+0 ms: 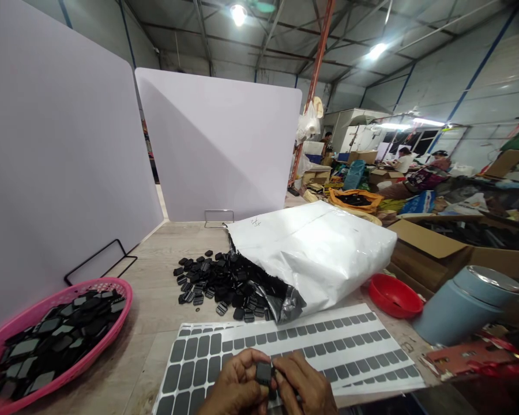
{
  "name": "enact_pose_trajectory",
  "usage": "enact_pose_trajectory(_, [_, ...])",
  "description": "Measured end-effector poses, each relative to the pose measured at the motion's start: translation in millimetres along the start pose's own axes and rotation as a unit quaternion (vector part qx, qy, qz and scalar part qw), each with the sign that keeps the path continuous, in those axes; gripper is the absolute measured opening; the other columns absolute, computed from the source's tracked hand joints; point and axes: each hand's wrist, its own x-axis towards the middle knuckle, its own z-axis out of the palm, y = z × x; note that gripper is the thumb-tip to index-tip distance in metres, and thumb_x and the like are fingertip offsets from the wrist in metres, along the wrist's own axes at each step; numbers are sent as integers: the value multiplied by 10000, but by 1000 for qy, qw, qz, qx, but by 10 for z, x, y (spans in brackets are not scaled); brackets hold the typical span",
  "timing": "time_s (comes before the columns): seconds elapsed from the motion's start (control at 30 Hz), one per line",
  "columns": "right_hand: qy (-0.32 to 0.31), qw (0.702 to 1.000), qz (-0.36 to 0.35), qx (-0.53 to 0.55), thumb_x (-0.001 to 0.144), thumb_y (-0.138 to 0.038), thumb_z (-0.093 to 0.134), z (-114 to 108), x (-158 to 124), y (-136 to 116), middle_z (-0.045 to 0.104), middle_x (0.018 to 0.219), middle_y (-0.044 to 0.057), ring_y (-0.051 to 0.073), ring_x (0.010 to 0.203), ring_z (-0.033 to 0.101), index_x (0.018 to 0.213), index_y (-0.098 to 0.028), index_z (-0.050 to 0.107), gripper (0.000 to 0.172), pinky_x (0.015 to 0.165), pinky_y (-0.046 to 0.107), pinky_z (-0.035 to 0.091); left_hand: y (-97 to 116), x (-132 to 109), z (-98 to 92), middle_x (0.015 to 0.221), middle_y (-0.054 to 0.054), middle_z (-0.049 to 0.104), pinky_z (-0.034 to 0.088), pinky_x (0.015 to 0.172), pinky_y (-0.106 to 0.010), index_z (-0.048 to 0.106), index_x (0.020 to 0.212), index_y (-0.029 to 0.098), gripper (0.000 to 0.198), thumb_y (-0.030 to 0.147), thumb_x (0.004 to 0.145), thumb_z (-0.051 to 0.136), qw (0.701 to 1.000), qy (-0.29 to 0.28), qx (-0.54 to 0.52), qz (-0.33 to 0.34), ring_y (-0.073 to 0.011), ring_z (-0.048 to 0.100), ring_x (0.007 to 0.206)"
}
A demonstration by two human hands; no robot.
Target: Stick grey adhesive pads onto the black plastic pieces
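My left hand (236, 385) and my right hand (305, 387) meet at the bottom edge, both pinched on one small black plastic piece (263, 373). They hover over white sticker sheets (328, 340) printed with rows of grey rounded rectangles. Beyond the sheets lies a heap of black pieces (218, 282) that spills from the torn mouth of a white plastic bag (315, 251). A pink basket (112, 328) at the left holds several black pieces with grey faces.
White divider panels (218, 144) stand behind and to the left on wire feet. A red bowl (393, 295) and a grey-blue lidded flask (467, 302) lie at the right, beside cardboard boxes (432, 242). Other people sit among clutter far right.
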Motion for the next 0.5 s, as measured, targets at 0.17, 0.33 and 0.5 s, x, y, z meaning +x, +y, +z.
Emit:
enact_pose_trajectory(0.17, [-19, 1000, -10, -1, 914, -184, 352, -19, -1, 22, 582, 724, 32, 151, 602, 590, 916, -223, 617, 268, 546, 225, 425, -23, 21, -45, 760, -38, 718, 363, 368, -130, 588, 936, 152, 376, 124, 602, 756, 1000, -9, 4, -10, -53, 550, 391])
enact_pose_trajectory(0.33, [-19, 999, -26, 1, 916, -176, 356, -40, 22, -4, 556, 699, 22, 144, 587, 573, 866, -218, 589, 242, 530, 223, 404, -60, 15, -77, 716, -46, 712, 369, 371, -130, 604, 916, 135, 346, 88, 591, 714, 1000, 12, 8, -12, -58, 545, 387])
enact_pose_trajectory(0.5, [-15, 999, -51, -14, 912, -155, 355, -48, 43, -38, 538, 687, 8, 131, 562, 554, 863, -221, 561, 221, 503, 223, 371, -45, -12, -80, 743, -44, 716, 369, 386, -131, 599, 913, 141, 379, 36, 551, 634, 999, 20, 22, -28, -54, 540, 399])
